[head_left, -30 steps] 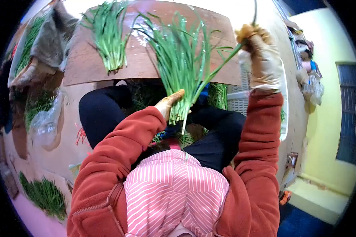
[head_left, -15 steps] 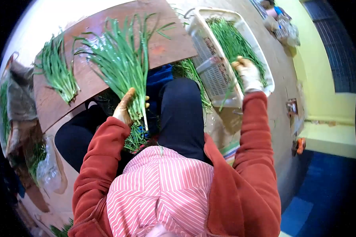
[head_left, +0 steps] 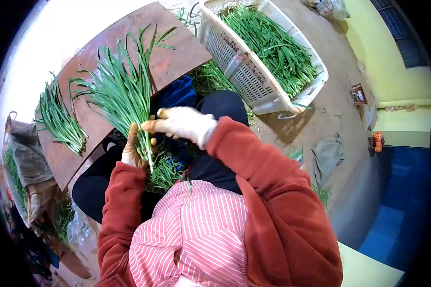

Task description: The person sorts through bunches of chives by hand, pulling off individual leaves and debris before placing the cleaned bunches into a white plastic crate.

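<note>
My left hand (head_left: 133, 148), in a stained light glove, is wrapped round the lower stems of a large bunch of long green leaves (head_left: 122, 86). The leaves fan out over a brown board (head_left: 172, 60). My right hand (head_left: 179, 123), gloved too, is at the right side of the same stems with its fingertips by them; whether it grips any is unclear. A smaller green bunch (head_left: 61, 119) lies on the board at the left. The white plastic crate (head_left: 254, 79) at the upper right holds many green leaves (head_left: 273, 48).
Loose green trimmings (head_left: 165, 174) lie at my lap. A grey sack (head_left: 29, 153) stands at the far left, near a clear plastic bag (head_left: 81, 229). Blue cloth (head_left: 179, 93) shows under the board edge. A grey-green cloth (head_left: 328, 158) is on the floor at right.
My right hand has left the crate and come across to the stems at my left hand. The view has shifted, and more of the floor at right shows.
</note>
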Motion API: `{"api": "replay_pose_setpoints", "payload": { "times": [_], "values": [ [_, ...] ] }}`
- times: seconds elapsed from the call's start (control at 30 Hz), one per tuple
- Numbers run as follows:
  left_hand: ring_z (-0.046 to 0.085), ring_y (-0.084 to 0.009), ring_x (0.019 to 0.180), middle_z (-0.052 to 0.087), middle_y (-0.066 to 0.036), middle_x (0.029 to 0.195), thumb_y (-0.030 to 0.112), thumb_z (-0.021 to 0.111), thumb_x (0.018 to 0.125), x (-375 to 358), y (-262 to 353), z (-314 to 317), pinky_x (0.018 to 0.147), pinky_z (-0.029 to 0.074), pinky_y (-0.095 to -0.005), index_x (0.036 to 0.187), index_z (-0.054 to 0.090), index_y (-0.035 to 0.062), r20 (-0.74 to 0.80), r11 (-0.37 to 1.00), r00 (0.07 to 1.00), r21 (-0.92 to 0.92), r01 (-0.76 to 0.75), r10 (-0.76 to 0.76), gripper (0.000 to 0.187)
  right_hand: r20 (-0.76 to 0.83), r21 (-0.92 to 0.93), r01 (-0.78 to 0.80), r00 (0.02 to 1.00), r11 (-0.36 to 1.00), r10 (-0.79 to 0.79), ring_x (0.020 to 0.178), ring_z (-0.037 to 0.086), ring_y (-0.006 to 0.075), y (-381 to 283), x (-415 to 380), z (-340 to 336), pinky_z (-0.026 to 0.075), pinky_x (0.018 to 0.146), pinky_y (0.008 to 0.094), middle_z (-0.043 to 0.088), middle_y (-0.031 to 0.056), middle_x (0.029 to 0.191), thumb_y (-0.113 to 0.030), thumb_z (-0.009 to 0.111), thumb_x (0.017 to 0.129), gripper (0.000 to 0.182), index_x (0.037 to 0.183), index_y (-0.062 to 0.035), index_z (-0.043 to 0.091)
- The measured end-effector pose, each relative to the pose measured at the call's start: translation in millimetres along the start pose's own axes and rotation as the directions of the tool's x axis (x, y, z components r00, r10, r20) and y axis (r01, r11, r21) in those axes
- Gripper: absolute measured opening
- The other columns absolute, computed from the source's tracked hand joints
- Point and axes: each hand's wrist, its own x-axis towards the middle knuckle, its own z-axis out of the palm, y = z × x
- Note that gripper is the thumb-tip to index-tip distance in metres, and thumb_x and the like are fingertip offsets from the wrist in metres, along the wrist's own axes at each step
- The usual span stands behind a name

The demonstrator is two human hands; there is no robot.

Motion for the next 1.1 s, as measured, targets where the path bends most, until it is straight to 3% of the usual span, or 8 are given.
{"api": "replay_pose_setpoints", "payload": {
  "times": [0.1, 0.17, 0.3, 0.7, 0.83, 0.9, 0.93, 1.1],
  "values": [
    [0.059, -0.0148, 0.062, 0.063, -0.003, 0.084, 0.041, 0.053, 0.089, -25, 2, 19, 0.05, 0.051, -0.0269, 0.105, 0.057, 0.011, -0.111, 0.984, 0.993, 0.17, 0.051, -0.032, 0.035, 0.257, 0.608, -0.095, 0.963, 0.788, -0.082, 0.057, 0.051, 0.0143, 8, 31, 28, 0.041, 0.054, 0.0294, 0.058, 0.0026, 0.068, -0.062, 0.069, 0.066, 0.059, 0.085, -0.0067, 0.062],
    [0.06, -0.0144, 0.064, 0.064, -0.003, 0.084, 0.041, 0.059, 0.085, -34, 1, 17, 0.053, 0.051, -0.0279, 0.105, 0.057, 0.0108, -0.149, 0.962, 0.983, 0.234, 0.142, -0.108, 0.036, 0.209, 0.714, -0.098, 0.975, 0.694, -0.078, 0.052, 0.05, 0.0114, 2, 46, 41, 0.039, 0.047, 0.0273, 0.058, 0.0009, 0.066, -0.051, 0.071, 0.072, 0.045, 0.08, -0.0081, 0.062],
    [0.059, -0.0132, 0.066, 0.063, -0.003, 0.083, 0.032, 0.069, 0.079, -44, -1, 28, 0.061, 0.049, -0.0266, 0.115, 0.055, 0.0083, -0.141, 0.884, 0.989, 0.454, 0.106, -0.047, 0.045, 0.35, 0.732, -0.226, 0.934, 0.643, -0.071, 0.073, 0.062, 0.0154, -8, 61, 32, 0.051, 0.068, 0.031, 0.065, 0.0046, 0.085, -0.042, 0.068, 0.079, 0.042, 0.099, -0.0063, 0.06],
    [0.054, -0.0133, 0.09, 0.058, -0.002, 0.101, 0.033, 0.073, 0.076, -29, -3, -7, 0.079, 0.046, -0.0306, 0.119, 0.052, 0.0067, -0.011, 0.709, 0.991, 0.698, 0.101, -0.13, 0.055, 0.319, 0.682, -0.14, 0.94, 0.718, -0.119, 0.078, 0.063, 0.0154, -43, 82, 40, 0.052, 0.069, 0.0293, 0.065, 0.008, 0.092, -0.025, 0.068, 0.081, 0.032, 0.102, -0.0028, 0.059],
    [0.049, -0.0201, 0.109, 0.051, -0.006, 0.12, 0.039, 0.077, 0.069, -28, 51, 31, 0.094, 0.039, -0.0352, 0.129, 0.04, 0.0049, 0.173, 0.791, 0.965, 0.553, -0.262, 0.199, 0.078, 0.158, 0.661, 0.101, 0.95, 0.743, -0.27, 0.069, 0.059, 0.0116, -91, 63, 31, 0.049, 0.065, 0.0252, 0.064, 0.0032, 0.081, -0.018, 0.068, 0.08, 0.021, 0.094, -0.0035, 0.062],
    [0.05, -0.0219, 0.106, 0.051, -0.01, 0.121, 0.036, 0.078, 0.067, -25, 92, 48, 0.094, 0.039, -0.0345, 0.129, 0.039, 0.0041, 0.268, 0.544, 0.859, 0.682, -0.489, 0.436, 0.08, 0.014, 0.412, 0.458, 0.861, 0.788, -0.508, 0.075, 0.059, 0.0099, -120, 60, 22, 0.049, 0.068, 0.0265, 0.066, 0.0028, 0.087, -0.019, 0.074, 0.075, 0.03, 0.099, -0.0032, 0.063],
    [0.051, -0.0165, 0.103, 0.055, -0.005, 0.111, 0.024, 0.074, 0.073, -32, 113, 66, 0.091, 0.041, -0.0313, 0.12, 0.049, 0.0046, 0.326, 0.504, 0.854, 0.699, -0.507, 0.406, 0.057, -0.008, 0.445, 0.532, 0.807, 0.72, -0.591, 0.077, 0.059, 0.0094, -130, 62, 21, 0.049, 0.07, 0.0261, 0.066, 0.0028, 0.09, -0.018, 0.075, 0.074, 0.033, 0.1, -0.0035, 0.062],
    [0.058, -0.0154, 0.088, 0.061, -0.004, 0.101, 0.017, 0.081, 0.064, -1, 182, 87, 0.074, 0.05, -0.0283, 0.121, 0.051, 0.0081, 0.521, -0.116, 0.764, 0.847, -0.519, 0.381, 0.065, 0.051, 0.239, 0.673, 0.711, 0.7, -0.701, 0.085, 0.059, 0.0141, -168, 75, -3, 0.049, 0.075, 0.0264, 0.066, 0.0048, 0.095, -0.022, 0.079, 0.069, 0.043, 0.105, -0.0056, 0.062]
  ]
}}
